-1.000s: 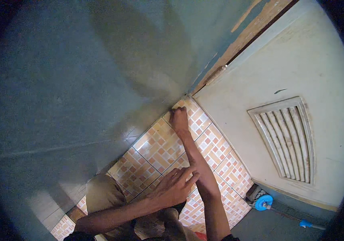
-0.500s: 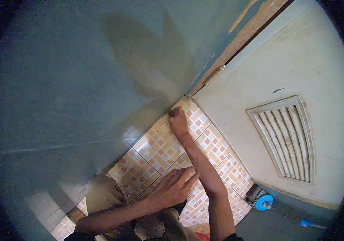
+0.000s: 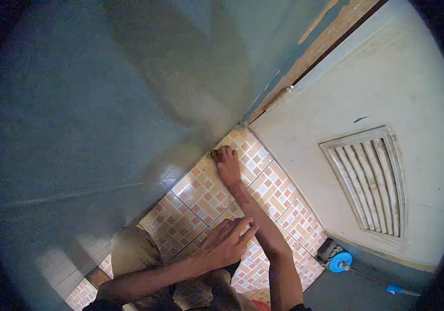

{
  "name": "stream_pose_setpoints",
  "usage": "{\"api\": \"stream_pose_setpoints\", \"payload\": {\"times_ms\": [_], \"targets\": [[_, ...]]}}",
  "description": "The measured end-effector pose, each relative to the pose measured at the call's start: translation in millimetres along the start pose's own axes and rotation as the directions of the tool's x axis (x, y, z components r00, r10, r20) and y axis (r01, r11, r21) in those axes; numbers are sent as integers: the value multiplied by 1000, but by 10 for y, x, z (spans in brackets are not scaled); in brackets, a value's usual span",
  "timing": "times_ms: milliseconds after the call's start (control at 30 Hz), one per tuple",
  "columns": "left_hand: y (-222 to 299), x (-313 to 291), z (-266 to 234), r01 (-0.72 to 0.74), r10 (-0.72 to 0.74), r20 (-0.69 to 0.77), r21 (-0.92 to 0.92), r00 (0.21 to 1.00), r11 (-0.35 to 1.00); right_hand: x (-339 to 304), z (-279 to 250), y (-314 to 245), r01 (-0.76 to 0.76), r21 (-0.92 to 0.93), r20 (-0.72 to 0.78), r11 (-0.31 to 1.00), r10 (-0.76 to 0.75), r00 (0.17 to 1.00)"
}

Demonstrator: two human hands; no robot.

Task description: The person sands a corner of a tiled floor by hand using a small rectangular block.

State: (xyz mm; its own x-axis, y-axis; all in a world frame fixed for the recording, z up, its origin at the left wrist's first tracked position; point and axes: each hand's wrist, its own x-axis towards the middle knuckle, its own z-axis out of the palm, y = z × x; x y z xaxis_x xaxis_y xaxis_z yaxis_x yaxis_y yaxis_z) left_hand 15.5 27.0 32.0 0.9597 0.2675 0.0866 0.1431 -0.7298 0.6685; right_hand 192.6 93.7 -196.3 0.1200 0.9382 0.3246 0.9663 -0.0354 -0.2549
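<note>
My right hand (image 3: 227, 167) is down at the seam where the tiled floor (image 3: 196, 181) meets the blue-grey wall (image 3: 77, 114), close to the corner by the door. Its fingers are curled round something small and dark greenish at the wall's foot, too hidden to name. My left hand (image 3: 227, 242) hovers over the lap, beside the right forearm. Its fingers are loosely bent and apart, with nothing in them.
A pale door (image 3: 294, 135) with a slatted vent (image 3: 367, 181) stands on the right. By its lower end lies a mop (image 3: 340, 262) with a blue disc and a long handle. My bent knee (image 3: 134, 249) is near the wall at the lower left.
My right hand has slid a little along the foot of the wall, away from the corner and toward me. The left hand has hardly moved.
</note>
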Motion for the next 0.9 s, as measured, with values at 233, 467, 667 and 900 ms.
{"api": "stream_pose_setpoints", "payload": {"times_ms": [233, 467, 667, 900], "targets": [[6, 8, 3, 22, -22, 19, -4, 1000, 1000, 163, -74, 208, -196, -142, 67, 970, 207, 976], [28, 34, -20, 55, -53, 58, -29, 997, 998, 59, -76, 120, 108, -113, 81, 988, -99, 992], [16, 33, -4, 51, -48, 55, -55, 997, 997, 229, -91, 501, -152, -145, 3, 978, 154, 988], [26, 6, 52, 69, -68, 79, -10, 995, 998, 2, 20, 121, 21, 143, 158, 989, -44, 986]]}}
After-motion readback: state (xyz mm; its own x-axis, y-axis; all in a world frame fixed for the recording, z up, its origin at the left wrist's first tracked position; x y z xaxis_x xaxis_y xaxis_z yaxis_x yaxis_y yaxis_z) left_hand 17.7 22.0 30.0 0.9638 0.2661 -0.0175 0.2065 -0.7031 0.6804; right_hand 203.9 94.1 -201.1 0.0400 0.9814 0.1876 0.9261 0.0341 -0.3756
